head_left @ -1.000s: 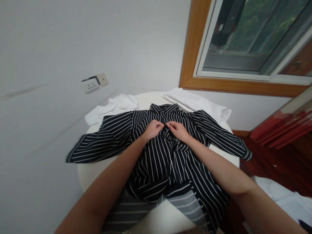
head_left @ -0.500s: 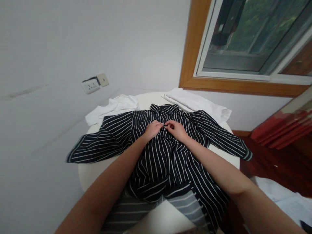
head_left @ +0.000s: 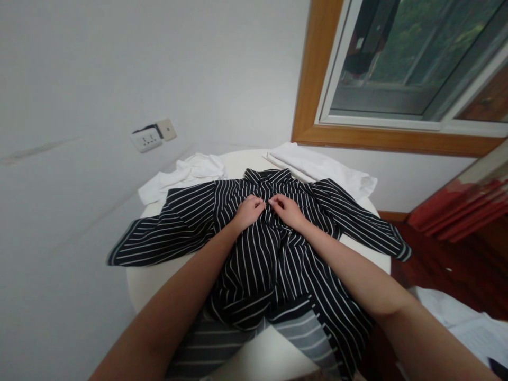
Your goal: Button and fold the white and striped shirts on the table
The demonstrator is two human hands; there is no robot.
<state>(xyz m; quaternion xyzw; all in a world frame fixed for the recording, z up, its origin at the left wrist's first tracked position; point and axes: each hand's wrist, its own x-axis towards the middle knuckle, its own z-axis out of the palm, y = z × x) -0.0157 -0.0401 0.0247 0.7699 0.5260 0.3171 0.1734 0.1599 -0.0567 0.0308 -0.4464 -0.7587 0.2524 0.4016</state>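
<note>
A black shirt with white stripes [head_left: 254,254] lies spread face up on a round white table [head_left: 154,278], collar at the far side, sleeves out to both sides. My left hand [head_left: 248,210] and my right hand [head_left: 286,208] meet at the shirt's front just below the collar. Both are closed in a pinch on the front edges of the shirt, fingertips almost touching. What sits between the fingertips is too small to make out.
A crumpled white cloth [head_left: 186,174] lies at the table's far left and a folded white cloth [head_left: 321,169] at its far right. A wall socket [head_left: 146,138] is on the left wall. A wood-framed window [head_left: 397,79] is at right, dark red floor [head_left: 448,264] below.
My right hand's fingers have shifted slightly at the shirt's front; both hands stay in the same place below the collar. The shirt has not moved.
</note>
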